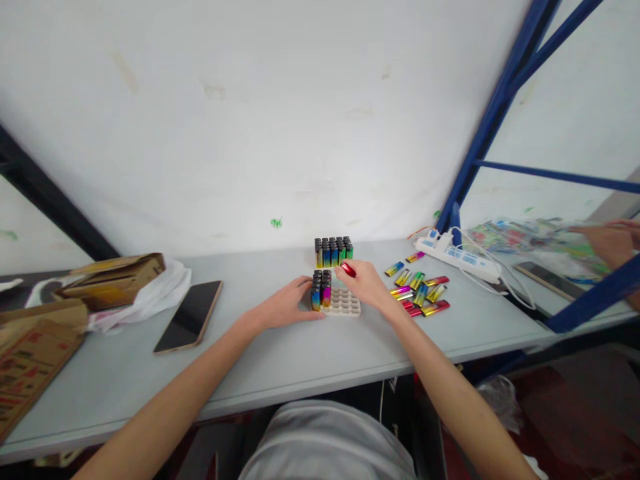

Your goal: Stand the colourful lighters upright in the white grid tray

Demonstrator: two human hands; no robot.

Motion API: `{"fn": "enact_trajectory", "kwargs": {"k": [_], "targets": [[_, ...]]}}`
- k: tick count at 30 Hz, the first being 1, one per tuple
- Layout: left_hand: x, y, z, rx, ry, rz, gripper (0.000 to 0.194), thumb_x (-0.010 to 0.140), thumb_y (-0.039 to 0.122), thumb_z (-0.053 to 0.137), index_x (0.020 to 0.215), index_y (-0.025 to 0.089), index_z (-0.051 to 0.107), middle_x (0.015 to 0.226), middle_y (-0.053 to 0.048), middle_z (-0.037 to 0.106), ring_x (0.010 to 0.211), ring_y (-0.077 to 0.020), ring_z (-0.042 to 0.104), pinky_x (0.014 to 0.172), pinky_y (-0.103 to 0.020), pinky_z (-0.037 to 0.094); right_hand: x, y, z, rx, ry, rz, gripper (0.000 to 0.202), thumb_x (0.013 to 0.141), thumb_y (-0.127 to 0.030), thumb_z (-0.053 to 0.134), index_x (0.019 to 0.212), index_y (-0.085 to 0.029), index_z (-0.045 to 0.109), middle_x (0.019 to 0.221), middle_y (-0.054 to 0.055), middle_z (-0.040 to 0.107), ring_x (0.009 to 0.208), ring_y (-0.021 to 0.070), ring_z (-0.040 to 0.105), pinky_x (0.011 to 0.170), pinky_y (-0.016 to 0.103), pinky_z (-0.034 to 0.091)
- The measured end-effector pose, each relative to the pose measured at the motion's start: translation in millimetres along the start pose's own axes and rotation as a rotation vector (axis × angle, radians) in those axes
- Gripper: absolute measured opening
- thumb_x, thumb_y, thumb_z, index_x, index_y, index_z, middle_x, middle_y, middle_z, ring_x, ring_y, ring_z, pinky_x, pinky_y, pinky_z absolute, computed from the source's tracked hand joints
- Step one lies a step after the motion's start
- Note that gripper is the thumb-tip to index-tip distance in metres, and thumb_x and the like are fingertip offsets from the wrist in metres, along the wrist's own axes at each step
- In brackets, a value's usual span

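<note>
My right hand (364, 282) is closed round a shiny red lighter (349, 269), held above a pale tray (345, 309) with rows of round-edged pockets. Several upright lighters (321, 291) with black tops and blue, gold and magenta bodies fill the tray's left side. My left hand (290, 304) lies beside them with thumb and fingers apart, at the tray's left edge. Behind stands a second block of upright lighters (333, 253), gold, blue and green. To the right of my right hand, several loose metallic-coloured lighters (421, 293) lie scattered on the table.
A phone (190, 317) lies on the grey table (270, 363) to the left, near cardboard boxes (113, 283) and a white plastic bag (173, 293). A white power strip (457, 257) with cables sits at the right by a blue metal frame (480, 143). Another person's hand (607, 241) shows far right.
</note>
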State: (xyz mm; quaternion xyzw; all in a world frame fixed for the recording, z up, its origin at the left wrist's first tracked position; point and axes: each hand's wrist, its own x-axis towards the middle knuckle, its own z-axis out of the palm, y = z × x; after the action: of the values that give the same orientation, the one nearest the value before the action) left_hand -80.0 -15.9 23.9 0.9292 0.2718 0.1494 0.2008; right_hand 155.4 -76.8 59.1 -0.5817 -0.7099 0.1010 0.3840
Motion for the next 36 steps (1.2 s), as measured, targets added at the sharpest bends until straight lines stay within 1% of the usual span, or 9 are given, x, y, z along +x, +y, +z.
{"fn": "enact_trajectory", "kwargs": {"k": [3,7,11,13,16,20,24,30,36], "targets": [[-0.1,0.1,-0.2,-0.01,0.01,0.004,0.07,0.083,0.064,0.075,0.135,0.019,0.06,0.141,-0.014,0.058,0.132,-0.0346,0.057,0.119,-0.047,0.043,-1.3,-1.4,-1.9,0.046,-0.04,-0.041,0.039,0.1,-0.05,0.049,0.073,-0.022,0.045,0.063,-0.005,0.046,0.06,0.0128,0.038,0.061,0.027,0.028],[-0.1,-0.4,-0.1,-0.006,0.002,-0.006,0.072,0.083,0.064,0.075,0.136,0.018,0.06,0.141,-0.015,0.058,0.133,-0.0348,0.056,0.12,-0.047,0.042,-3.9,-5.4,-10.7,0.131,-0.142,-0.105,0.034,0.107,-0.047,0.041,0.088,-0.022,0.052,0.073,-0.003,0.055,0.066,0.015,0.05,0.065,0.026,0.036],[-0.3,0.6,-0.5,-0.019,0.012,0.003,0.071,0.083,0.065,0.075,0.135,0.019,0.061,0.14,-0.014,0.059,0.131,-0.0351,0.057,0.119,-0.047,0.043,-6.4,-13.9,-24.3,0.088,-0.192,-0.286,0.038,0.107,-0.049,0.045,0.088,-0.019,0.06,0.089,0.004,0.061,0.082,0.0172,0.056,0.076,0.028,0.043],[-0.5,2.1,-1.1,-0.022,0.011,0.002,0.072,0.083,0.065,0.075,0.136,0.019,0.061,0.141,-0.014,0.059,0.13,-0.0355,0.058,0.118,-0.048,0.044,-8.2,-19.1,-30.5,0.042,-0.234,-0.343,0.042,0.105,-0.051,0.05,0.082,-0.019,0.062,0.086,0.004,0.06,0.079,0.017,0.054,0.074,0.028,0.041],[-1.0,4.4,-2.2,-0.028,0.005,0.006,0.073,0.083,0.064,0.075,0.139,0.02,0.059,0.141,-0.015,0.059,0.13,-0.0361,0.058,0.118,-0.049,0.044,-11.3,-26.0,-36.9,0.051,-0.366,-0.304,0.043,0.103,-0.051,0.053,0.077,-0.019,0.063,0.069,-0.002,0.058,0.064,0.0142,0.047,0.064,0.027,0.035],[-1.9,6.2,-3.5,-0.048,0.011,0.018,0.072,0.084,0.061,0.076,0.141,0.021,0.058,0.143,-0.014,0.058,0.131,-0.0355,0.057,0.118,-0.05,0.043,-13.3,-29.1,-38.5,0.112,-0.482,-0.261,0.035,0.101,-0.045,0.056,0.085,-0.018,0.071,0.069,-0.002,0.063,0.062,0.0139,0.047,0.06,0.026,0.033],[-2.0,7.2,-4.2,-0.047,0.011,0.013,0.071,0.084,0.061,0.077,0.14,0.021,0.058,0.142,-0.014,0.058,0.132,-0.0353,0.057,0.118,-0.048,0.043,-12.4,-25.3,-35.4,0.105,-0.497,-0.256,0.032,0.101,-0.041,0.057,0.091,-0.018,0.076,0.074,0.0,0.069,0.062,0.0145,0.05,0.061,0.026,0.034],[-1.2,6.5,-2.9,-0.031,-0.01,-0.006,0.074,0.084,0.062,0.075,0.142,0.02,0.056,0.142,-0.014,0.058,0.132,-0.0349,0.057,0.118,-0.049,0.042,-11.5,-19.7,-29.8,0.08,-0.556,-0.24,0.035,0.1,-0.039,0.059,0.079,-0.016,0.075,0.065,0.0,0.067,0.056,0.0129,0.048,0.057,0.026,0.033],[-1.9,6.3,-3.3,-0.044,-0.005,-0.005,0.076,0.084,0.064,0.075,0.143,0.02,0.055,0.144,-0.014,0.057,0.135,-0.0353,0.054,0.12,-0.049,0.04,-15.0,-27.2,-22.7,-0.125,-0.434,-0.186,0.041,0.099,-0.042,0.065,0.066,-0.017,0.071,0.052,-0.001,0.055,0.05,0.0124,0.039,0.055,0.028,0.026]]}}
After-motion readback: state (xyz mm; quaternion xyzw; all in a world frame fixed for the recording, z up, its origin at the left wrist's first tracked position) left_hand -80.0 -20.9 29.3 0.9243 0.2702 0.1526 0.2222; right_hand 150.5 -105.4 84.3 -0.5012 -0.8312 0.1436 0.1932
